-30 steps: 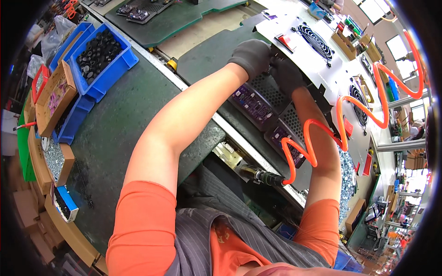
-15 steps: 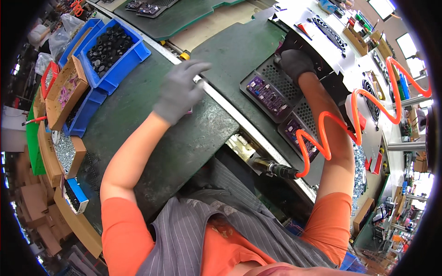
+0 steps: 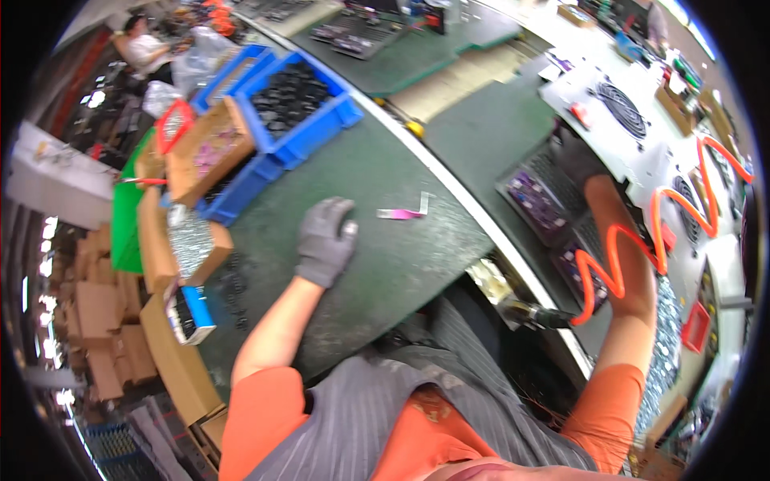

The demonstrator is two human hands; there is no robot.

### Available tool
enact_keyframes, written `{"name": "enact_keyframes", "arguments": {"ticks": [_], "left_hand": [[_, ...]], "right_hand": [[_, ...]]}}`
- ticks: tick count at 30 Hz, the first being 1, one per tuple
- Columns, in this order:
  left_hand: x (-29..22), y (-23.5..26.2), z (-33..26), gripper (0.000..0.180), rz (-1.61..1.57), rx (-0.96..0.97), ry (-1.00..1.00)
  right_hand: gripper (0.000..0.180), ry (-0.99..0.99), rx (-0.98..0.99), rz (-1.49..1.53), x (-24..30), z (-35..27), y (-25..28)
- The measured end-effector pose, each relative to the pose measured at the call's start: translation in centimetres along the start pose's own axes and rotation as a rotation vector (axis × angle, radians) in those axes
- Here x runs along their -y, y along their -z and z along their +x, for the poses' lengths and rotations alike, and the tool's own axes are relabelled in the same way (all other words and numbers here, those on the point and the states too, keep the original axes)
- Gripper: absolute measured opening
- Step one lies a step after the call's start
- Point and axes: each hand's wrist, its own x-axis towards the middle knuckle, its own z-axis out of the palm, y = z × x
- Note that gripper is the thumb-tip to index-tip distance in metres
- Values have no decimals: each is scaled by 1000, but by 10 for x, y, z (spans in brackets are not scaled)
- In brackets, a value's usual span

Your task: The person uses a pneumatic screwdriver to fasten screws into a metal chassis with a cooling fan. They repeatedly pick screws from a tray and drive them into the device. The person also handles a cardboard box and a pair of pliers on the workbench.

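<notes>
Since the frame half a second ago, the left hand (image 3: 326, 242) has drawn away from the metal rail and lies farther left of it, while the right hand (image 3: 576, 156) is at the panel as before; the whole view has also swung, so the benches sit farther right in the frame. The left hand, gloved in grey, is palm down at the centre of the frame, loosely half-open with fingers slightly bent, apparently holding nothing; whether it touches the green tabletop (image 3: 385, 280) cannot be told. Just right of it lies a small pink-and-silver bent bracket (image 3: 405, 213). The right hand, in a dark glove, is at upper right, by the edge of a white metal panel (image 3: 561, 90) with black fan grilles (image 3: 622, 110); its fingers are hidden, so their grip cannot be told. Purple circuit boards (image 3: 536, 196) lie just below it. An orange coiled hose (image 3: 657, 228) runs to a power tool (image 3: 541, 315) at lower right. At upper left stand a blue bin (image 3: 321, 136) of black parts and a cardboard box (image 3: 182, 170) with pink pieces; beyond sits a person in white (image 3: 148, 50).
</notes>
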Motion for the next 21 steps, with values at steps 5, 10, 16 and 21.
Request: {"name": "enact_keyframes", "arguments": {"ticks": [5, 10, 16, 21], "left_hand": [[6, 22, -21, 31, 2, -3, 37], [-31, 7, -2, 34, -71, 89, -17], [-41, -3, 32, 29, -7, 326, -72], [-55, -9, 61, 12, -499, 381, 215]], "right_hand": [[29, -55, 355, 79, 35, 19, -8], [25, -70, 338, 450, 42, -35, 41], [19, 129, 276, 858, -12, -103, 80], [26, -591, 210, 1426, -60, -154, 98]]}}
